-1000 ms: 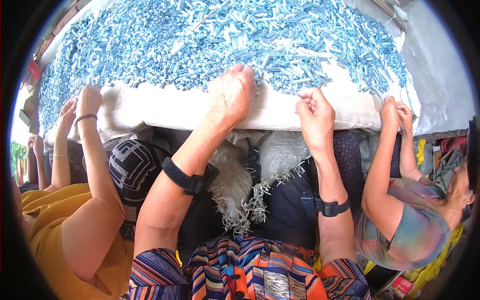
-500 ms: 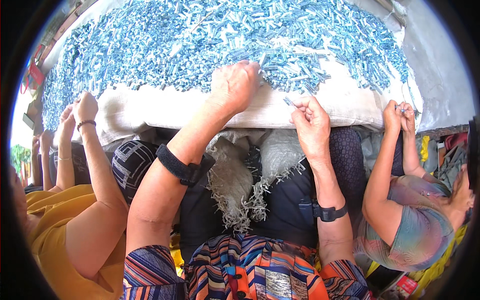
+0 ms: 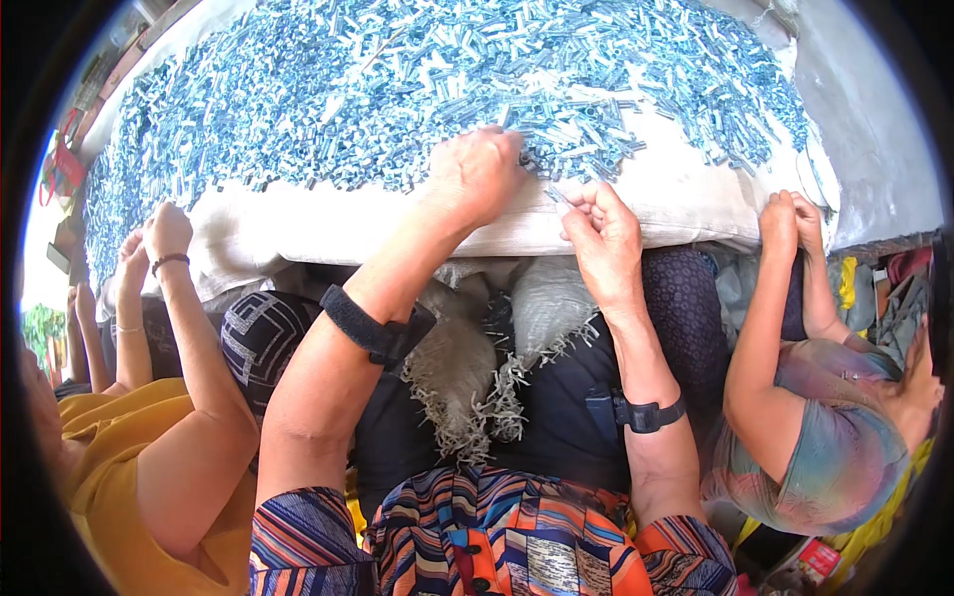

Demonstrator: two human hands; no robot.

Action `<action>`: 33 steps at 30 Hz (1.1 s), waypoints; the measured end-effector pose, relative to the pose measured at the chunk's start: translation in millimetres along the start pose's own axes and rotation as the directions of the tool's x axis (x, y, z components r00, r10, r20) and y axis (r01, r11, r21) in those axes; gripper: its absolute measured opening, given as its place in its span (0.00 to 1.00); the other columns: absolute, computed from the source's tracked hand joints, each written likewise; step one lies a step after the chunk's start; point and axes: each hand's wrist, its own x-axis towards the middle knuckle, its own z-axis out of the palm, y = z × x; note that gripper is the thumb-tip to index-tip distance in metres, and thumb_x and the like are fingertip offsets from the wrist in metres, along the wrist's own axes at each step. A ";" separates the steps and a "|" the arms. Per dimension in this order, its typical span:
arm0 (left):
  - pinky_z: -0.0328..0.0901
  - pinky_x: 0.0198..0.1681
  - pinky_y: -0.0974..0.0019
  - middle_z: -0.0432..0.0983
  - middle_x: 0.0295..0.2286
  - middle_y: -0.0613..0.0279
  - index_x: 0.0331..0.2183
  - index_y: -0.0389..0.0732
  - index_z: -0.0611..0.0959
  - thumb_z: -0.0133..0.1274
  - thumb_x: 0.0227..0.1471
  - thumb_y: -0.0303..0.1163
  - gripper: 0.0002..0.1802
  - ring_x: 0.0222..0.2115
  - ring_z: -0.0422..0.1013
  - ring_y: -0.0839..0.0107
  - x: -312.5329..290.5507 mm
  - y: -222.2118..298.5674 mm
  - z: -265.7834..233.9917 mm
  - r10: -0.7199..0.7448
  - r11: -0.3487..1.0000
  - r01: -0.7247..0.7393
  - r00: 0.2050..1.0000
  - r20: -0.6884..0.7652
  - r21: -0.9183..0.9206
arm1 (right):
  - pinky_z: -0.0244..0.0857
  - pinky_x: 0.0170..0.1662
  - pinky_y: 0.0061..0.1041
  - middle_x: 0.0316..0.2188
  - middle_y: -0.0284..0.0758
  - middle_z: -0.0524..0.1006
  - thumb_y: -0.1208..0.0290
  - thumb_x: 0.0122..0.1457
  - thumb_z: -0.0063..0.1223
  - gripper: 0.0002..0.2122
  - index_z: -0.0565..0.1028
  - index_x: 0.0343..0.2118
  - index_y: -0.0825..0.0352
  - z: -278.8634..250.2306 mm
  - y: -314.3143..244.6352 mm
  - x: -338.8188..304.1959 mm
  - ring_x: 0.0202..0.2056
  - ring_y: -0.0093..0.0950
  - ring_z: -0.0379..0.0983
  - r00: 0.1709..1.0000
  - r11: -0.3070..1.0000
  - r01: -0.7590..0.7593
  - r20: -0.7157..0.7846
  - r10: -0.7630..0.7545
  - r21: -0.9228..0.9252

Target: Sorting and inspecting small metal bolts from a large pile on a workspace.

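Just in front of the pile (image 3: 397,94), the right hand (image 3: 608,243) pinches 1 piece (image 3: 557,197); the left hand (image 3: 475,179) curls at the pile's edge, contents hidden.

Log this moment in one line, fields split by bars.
left hand: at near edge of blue pile, contents hidden | right hand: pinching small bluish piece | around: white cloth, co-workers' hands both sides
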 end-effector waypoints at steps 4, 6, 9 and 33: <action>0.66 0.32 0.59 0.75 0.28 0.51 0.30 0.38 0.79 0.53 0.45 0.33 0.10 0.29 0.73 0.56 -14.8 -12.0 -9.5 -0.019 0.983 0.015 1.000 -0.021 -0.185 | 0.62 0.28 0.15 0.22 0.28 0.72 0.81 0.54 0.47 0.02 0.70 0.31 0.70 -3.4 -9.3 -7.6 0.23 0.14 0.67 0.997 0.985 -0.020 0.078 0.007 0.170; 0.67 0.32 0.69 0.77 0.27 0.55 0.35 0.37 0.79 0.52 0.48 0.30 0.11 0.27 0.74 0.69 -27.2 -7.2 -23.2 -0.070 0.886 0.097 0.995 0.074 -0.454 | 0.63 0.29 0.15 0.23 0.28 0.72 0.80 0.55 0.47 0.02 0.70 0.31 0.69 -6.8 -12.8 -15.7 0.24 0.15 0.68 0.993 0.979 -0.058 0.108 0.038 0.193; 0.68 0.32 0.72 0.77 0.27 0.60 0.34 0.35 0.79 0.50 0.52 0.29 0.09 0.27 0.72 0.76 -51.7 -3.7 -27.5 -0.096 0.340 0.293 0.956 0.277 -0.894 | 0.63 0.30 0.15 0.24 0.28 0.72 0.80 0.56 0.48 0.02 0.70 0.32 0.68 -5.2 -19.9 -26.1 0.24 0.15 0.68 0.987 0.959 -0.114 0.143 0.079 0.260; 0.63 0.24 0.77 0.72 0.22 0.65 0.30 0.37 0.76 0.56 0.49 0.28 0.07 0.20 0.68 0.79 -106.7 2.3 -31.9 0.049 -0.130 0.329 0.944 0.325 -0.935 | 0.65 0.30 0.16 0.26 0.31 0.73 0.78 0.57 0.49 0.02 0.71 0.33 0.69 2.8 -31.4 -56.1 0.25 0.17 0.70 0.953 0.928 -0.057 0.298 -0.060 0.369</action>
